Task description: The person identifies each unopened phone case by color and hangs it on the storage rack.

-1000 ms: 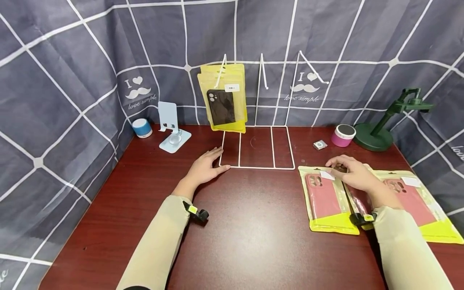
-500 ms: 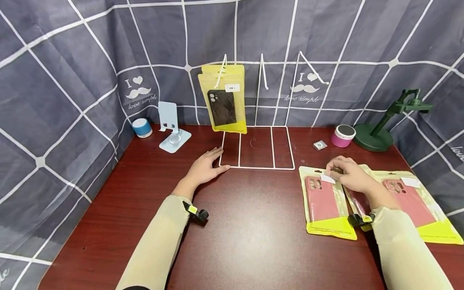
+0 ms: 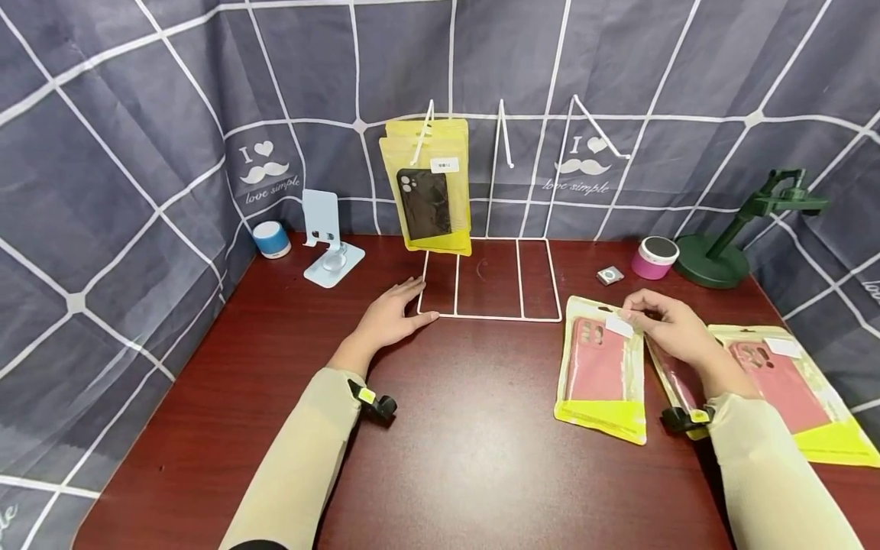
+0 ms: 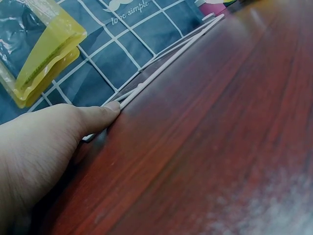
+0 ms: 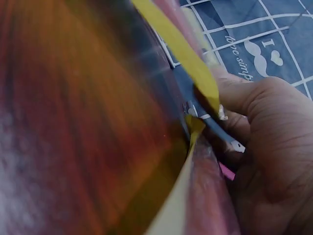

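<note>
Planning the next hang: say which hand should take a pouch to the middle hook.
Probably the right hand: it pinches a pink phone case's pouch near the top, while the left hand touches the wire rack.

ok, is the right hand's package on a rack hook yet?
No, the right hand pinches the package near its top, apart from the hooks.

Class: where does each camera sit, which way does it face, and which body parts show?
Head: on the head, facing forward and down at the rack; left hand, right hand and sleeves show.
Left wrist: worn there, facing the rack; left hand shows.
Right wrist: worn there, facing the pinched pouch; right hand shows.
Shared: the rack, in head and left wrist views.
</note>
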Available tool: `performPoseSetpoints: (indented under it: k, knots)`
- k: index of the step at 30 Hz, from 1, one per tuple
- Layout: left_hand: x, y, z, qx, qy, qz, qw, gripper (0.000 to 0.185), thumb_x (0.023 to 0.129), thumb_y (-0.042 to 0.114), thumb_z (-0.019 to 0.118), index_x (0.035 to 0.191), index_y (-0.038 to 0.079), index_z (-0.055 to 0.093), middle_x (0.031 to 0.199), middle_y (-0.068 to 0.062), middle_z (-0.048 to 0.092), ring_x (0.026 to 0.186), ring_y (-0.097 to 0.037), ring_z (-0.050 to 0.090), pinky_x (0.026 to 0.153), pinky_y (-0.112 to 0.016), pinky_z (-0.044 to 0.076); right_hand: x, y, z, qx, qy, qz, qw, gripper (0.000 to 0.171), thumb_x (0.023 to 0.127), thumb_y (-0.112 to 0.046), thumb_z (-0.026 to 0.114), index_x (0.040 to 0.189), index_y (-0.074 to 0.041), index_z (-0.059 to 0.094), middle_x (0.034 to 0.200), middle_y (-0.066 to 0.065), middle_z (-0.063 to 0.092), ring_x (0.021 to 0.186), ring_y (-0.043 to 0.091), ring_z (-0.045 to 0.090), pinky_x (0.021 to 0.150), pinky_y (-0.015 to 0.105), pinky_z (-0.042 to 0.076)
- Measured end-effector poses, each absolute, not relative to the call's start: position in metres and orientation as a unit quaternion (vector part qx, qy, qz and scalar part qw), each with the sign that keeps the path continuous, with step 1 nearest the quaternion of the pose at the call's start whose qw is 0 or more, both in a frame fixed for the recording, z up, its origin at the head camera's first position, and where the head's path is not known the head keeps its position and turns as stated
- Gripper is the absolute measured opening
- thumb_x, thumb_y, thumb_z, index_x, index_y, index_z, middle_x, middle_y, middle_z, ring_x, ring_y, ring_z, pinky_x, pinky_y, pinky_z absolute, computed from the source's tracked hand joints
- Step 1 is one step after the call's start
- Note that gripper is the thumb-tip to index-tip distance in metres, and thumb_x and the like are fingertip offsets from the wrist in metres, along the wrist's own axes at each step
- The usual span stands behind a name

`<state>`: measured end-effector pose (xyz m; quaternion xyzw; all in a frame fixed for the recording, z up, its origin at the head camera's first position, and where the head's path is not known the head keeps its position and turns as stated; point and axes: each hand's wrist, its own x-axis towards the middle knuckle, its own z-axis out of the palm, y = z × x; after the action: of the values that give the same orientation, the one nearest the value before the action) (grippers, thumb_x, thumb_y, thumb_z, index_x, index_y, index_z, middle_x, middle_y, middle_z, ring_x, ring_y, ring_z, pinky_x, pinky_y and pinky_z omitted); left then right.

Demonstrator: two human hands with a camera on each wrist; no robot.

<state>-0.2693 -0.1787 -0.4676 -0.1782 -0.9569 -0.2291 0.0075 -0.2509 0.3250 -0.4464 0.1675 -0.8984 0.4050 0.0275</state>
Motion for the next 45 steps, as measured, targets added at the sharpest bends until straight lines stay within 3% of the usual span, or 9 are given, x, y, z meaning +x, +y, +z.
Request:
performPoseSetpoints:
  k: [8, 13, 20, 27, 45]
  knots:
    - [-0.270, -0.179, -0.469, -0.176, -0.958, -0.226, 0.005, 0.084, 0.091, 0.065, 0.059, 0.155, 0.013, 0.042, 0.160, -0.003, 0.036, 0.150, -0.021, 0.028, 0.122, -0.040, 0.022, -0.259, 0.337, -0.460, 0.161, -0.882, 0.443, 0.014, 0.014, 0.100, -0.012, 0.063, 0.112, -0.007, 0.067, 0.087, 0.009, 0.067, 0.076, 0.011, 0.057, 0.066, 0.021, 0.045]
    - [-0.271, -0.178, -0.467, -0.180, -0.956, -0.230, 0.013, 0.083, 0.091, 0.065, 0.060, 0.154, 0.013, 0.043, 0.160, -0.003, 0.037, 0.150, -0.021, 0.028, 0.122, -0.041, 0.023, -0.258, 0.339, -0.458, 0.177, -0.864, 0.472, -0.015, 0.020, 0.099, -0.007, 0.061, 0.119, -0.003, 0.063, 0.092, 0.011, 0.066, 0.069, 0.012, 0.058, 0.057, 0.024, 0.047]
    - [-0.272, -0.178, -0.469, -0.176, -0.959, -0.222, 0.001, 0.085, 0.091, 0.068, 0.057, 0.155, 0.015, 0.041, 0.161, -0.001, 0.035, 0.150, -0.022, 0.027, 0.121, -0.043, 0.024, -0.257, 0.337, -0.455, 0.136, -0.906, 0.400, -0.024, 0.030, 0.098, -0.028, 0.068, 0.124, -0.014, 0.069, 0.107, 0.006, 0.071, 0.090, 0.008, 0.059, 0.076, 0.017, 0.044]
    - [-0.273, -0.179, -0.469, -0.181, -0.958, -0.222, 0.008, 0.085, 0.091, 0.068, 0.057, 0.155, 0.013, 0.042, 0.161, -0.002, 0.035, 0.150, -0.022, 0.027, 0.122, -0.042, 0.022, -0.257, 0.336, -0.456, 0.111, -0.921, 0.373, 0.011, 0.027, 0.095, -0.034, 0.072, 0.114, -0.015, 0.076, 0.104, 0.004, 0.074, 0.090, 0.001, 0.057, 0.078, 0.013, 0.040]
    - [-0.271, -0.178, -0.470, -0.181, -0.957, -0.226, 0.009, 0.084, 0.092, 0.064, 0.060, 0.154, 0.012, 0.042, 0.161, -0.002, 0.036, 0.150, -0.020, 0.027, 0.123, -0.037, 0.020, -0.259, 0.337, -0.459, 0.118, -0.927, 0.354, 0.034, 0.021, 0.095, -0.033, 0.072, 0.107, -0.016, 0.075, 0.094, 0.003, 0.072, 0.084, 0.005, 0.055, 0.073, 0.016, 0.040]
